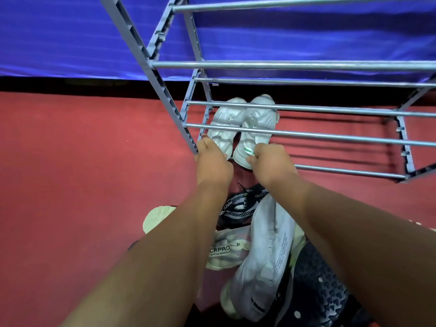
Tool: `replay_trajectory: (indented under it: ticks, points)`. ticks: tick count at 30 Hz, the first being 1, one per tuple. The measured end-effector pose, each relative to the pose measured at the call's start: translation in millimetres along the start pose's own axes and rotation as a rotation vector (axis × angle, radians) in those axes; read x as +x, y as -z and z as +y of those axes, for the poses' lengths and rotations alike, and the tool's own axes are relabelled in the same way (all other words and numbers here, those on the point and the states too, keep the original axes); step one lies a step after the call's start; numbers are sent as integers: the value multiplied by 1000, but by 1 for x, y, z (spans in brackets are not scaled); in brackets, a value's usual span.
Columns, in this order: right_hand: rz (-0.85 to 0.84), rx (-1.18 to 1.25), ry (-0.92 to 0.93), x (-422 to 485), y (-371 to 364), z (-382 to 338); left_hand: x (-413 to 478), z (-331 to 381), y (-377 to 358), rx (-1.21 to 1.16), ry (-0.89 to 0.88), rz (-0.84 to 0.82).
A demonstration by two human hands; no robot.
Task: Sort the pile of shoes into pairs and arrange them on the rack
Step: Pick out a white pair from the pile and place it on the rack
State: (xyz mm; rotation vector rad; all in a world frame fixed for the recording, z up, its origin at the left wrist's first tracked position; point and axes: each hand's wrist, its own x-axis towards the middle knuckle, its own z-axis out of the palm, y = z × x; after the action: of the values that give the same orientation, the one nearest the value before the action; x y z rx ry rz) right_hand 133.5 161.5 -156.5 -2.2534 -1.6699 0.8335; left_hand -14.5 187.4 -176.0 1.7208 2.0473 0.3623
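White sneakers, head view: left white sneaker [224, 123] and right white sneaker [259, 119] sat side by side, touching, toes pointing far, at the bottom level of the rack [283, 66], left end, under the upper bars. Couldn't tell if the soles were fully down on the lowest bars.

Left hand [213, 161] was curled over the heel of the left white sneaker, fingers wrapped, heel mostly hidden under it. Right hand [271, 164] pinched the heel of the right white sneaker, thumb just beside the green heel tab [249, 151].

Pile [266, 256] lay near, on the red floor [82, 161], under both forearms: a grey shoe on its side on top, a black patterned shoe [240, 206] just far of it, a pale shoe with lettering [226, 251] to its left, a cream sole [157, 218] further left, a dark studded sole [318, 291] to the right. Blue cloth [70, 31] hung behind the rack.
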Motion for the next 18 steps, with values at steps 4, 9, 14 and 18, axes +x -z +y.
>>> replay_trajectory:
  ticks: [4, 9, 14, 18]
  points:
    - [-21, -47, 42, -1, 2, 0, -4, -3, -5, -60, 21, 28]
    - [-32, -141, 81, -2, 8, 6, 10, 2, -5, 26, -35, -36]
    - [-62, -194, 78, -9, 15, 12, 8, 14, 6, 129, -6, -189]
    - [-105, -83, -4, -40, 31, 24, -28, 15, 31, 219, 58, -293]
